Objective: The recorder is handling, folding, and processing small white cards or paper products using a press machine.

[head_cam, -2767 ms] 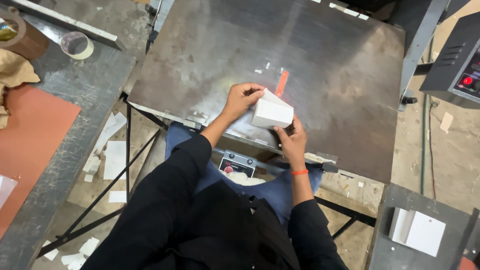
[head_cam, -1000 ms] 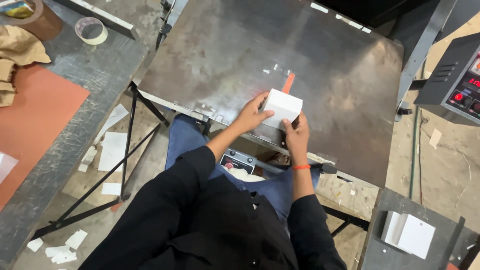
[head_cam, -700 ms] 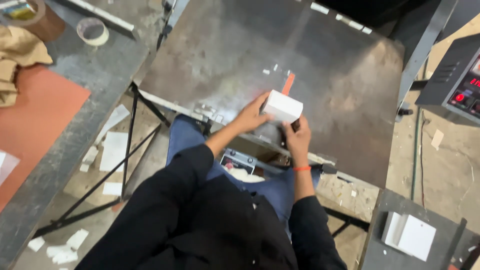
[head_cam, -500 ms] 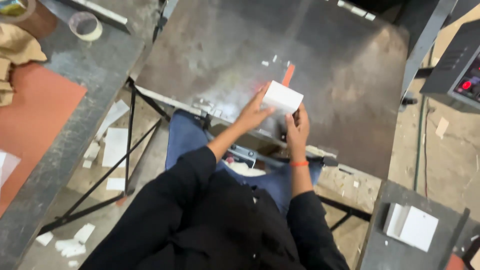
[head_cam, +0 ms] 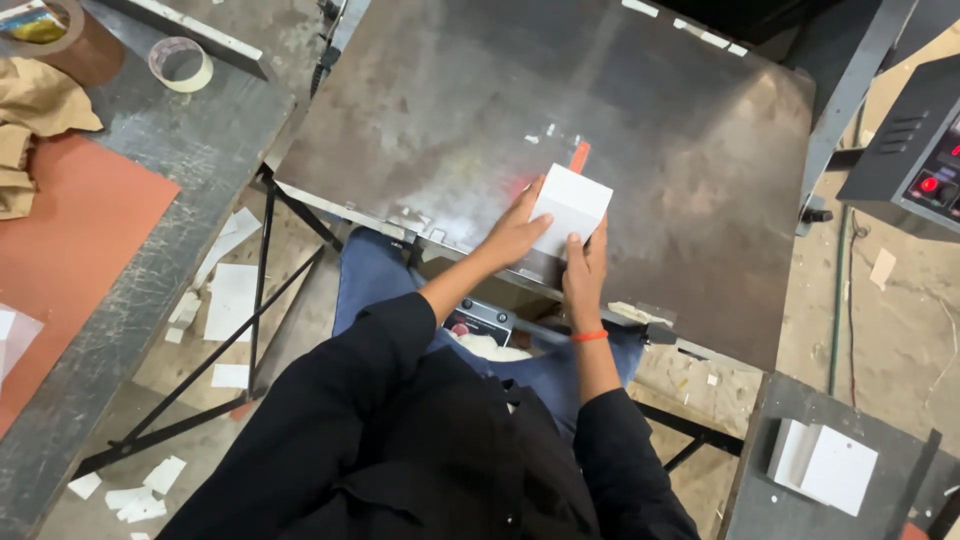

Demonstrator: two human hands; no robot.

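Since a moment ago your white card stack [head_cam: 570, 210] has slid farther from the metal plate's [head_cam: 450, 110] near edge toward the orange strip [head_cam: 579, 157], so keep left hand [head_cam: 515, 232] and right hand [head_cam: 586, 270] gripping it flat, edges squared.

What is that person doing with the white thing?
A seated person holds a small stack of white cards with both hands on a big grey metal plate. The left hand grips the stack's left side and the right hand holds its near edge. An orange strip lies on the plate just beyond the stack. More white cards sit on a small stand to the right, and paper scraps lie on the floor.
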